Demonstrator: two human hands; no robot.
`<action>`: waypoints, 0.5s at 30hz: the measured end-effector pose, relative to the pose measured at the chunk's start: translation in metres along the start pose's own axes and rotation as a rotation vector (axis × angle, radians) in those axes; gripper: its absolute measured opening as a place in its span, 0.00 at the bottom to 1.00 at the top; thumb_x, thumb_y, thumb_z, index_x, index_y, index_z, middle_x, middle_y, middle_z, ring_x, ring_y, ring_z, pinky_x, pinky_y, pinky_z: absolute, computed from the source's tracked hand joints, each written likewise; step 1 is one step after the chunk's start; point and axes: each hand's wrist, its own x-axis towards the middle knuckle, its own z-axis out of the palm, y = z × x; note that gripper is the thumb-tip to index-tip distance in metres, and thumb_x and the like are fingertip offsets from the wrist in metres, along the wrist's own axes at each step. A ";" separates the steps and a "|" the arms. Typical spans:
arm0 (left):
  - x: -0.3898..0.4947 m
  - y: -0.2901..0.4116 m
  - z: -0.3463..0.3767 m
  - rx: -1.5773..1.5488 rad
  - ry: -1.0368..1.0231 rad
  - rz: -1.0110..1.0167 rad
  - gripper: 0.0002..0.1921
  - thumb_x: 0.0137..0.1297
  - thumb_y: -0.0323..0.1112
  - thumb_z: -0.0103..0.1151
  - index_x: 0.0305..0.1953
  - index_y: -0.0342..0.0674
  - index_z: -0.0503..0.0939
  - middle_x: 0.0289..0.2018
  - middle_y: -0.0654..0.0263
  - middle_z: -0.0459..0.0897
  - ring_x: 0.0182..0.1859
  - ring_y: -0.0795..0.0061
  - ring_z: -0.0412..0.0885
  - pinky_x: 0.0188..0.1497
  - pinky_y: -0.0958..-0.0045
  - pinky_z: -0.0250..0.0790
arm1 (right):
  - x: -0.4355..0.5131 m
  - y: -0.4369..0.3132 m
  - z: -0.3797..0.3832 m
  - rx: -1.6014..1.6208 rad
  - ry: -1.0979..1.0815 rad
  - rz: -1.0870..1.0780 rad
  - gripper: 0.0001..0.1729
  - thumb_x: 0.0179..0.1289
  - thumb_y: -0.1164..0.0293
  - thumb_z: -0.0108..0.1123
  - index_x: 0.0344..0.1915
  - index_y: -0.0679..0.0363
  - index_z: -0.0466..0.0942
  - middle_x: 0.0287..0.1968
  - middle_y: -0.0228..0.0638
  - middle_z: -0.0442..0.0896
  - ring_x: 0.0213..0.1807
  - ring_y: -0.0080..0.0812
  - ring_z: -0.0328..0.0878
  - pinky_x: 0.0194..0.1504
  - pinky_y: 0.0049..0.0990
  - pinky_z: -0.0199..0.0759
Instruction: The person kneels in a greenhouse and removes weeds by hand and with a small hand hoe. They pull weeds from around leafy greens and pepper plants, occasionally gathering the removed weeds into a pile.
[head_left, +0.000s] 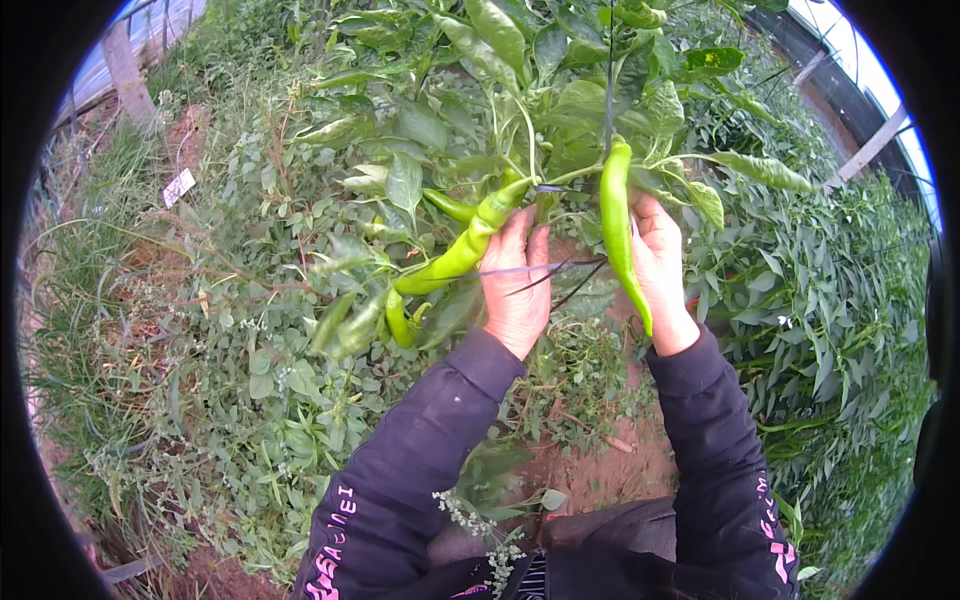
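Observation:
A pepper plant (570, 97) with broad leaves stands before me, several long light-green peppers hanging from it. My left hand (517, 285) is raised against the right side of a thick, wrinkled pepper (457, 251). Thin dark twine (574, 266) crosses in front of this hand; whether the fingers grip anything is hidden. My right hand (658, 255) is just behind and right of a slender pepper (617, 217), which covers some of its fingers. I cannot tell if it grips the pepper or a stem. A smaller pepper (400, 321) hangs lower left.
A vertical dark string (610, 82) runs up through the plant. Dense weeds (247, 360) spread on the left, with a white tag (178, 187) bearing writing. Leafy crop rows (825, 315) line the right. Bare soil (622, 465) lies below my hands.

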 end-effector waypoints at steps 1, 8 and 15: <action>0.007 -0.002 0.007 -0.016 0.033 0.030 0.16 0.65 0.25 0.55 0.53 0.31 0.75 0.46 0.49 0.80 0.49 0.56 0.80 0.53 0.61 0.71 | -0.003 0.002 -0.004 -0.045 0.052 0.025 0.16 0.72 0.66 0.56 0.50 0.66 0.74 0.36 0.24 0.78 0.33 0.12 0.69 0.35 0.14 0.66; 0.074 -0.003 0.098 -0.078 -0.229 -0.044 0.17 0.67 0.30 0.51 0.56 0.37 0.75 0.46 0.51 0.82 0.51 0.53 0.79 0.55 0.64 0.70 | -0.002 0.024 -0.046 -0.388 0.016 0.141 0.12 0.75 0.65 0.50 0.46 0.62 0.76 0.23 0.14 0.63 0.19 0.08 0.53 0.21 0.12 0.47; 0.076 -0.016 0.126 -0.738 -0.790 -0.330 0.31 0.69 0.38 0.45 0.69 0.30 0.58 0.63 0.49 0.70 0.60 0.65 0.71 0.64 0.68 0.61 | 0.004 0.003 -0.064 -0.170 0.064 0.302 0.11 0.73 0.66 0.54 0.45 0.61 0.77 0.24 0.16 0.66 0.21 0.08 0.54 0.22 0.12 0.48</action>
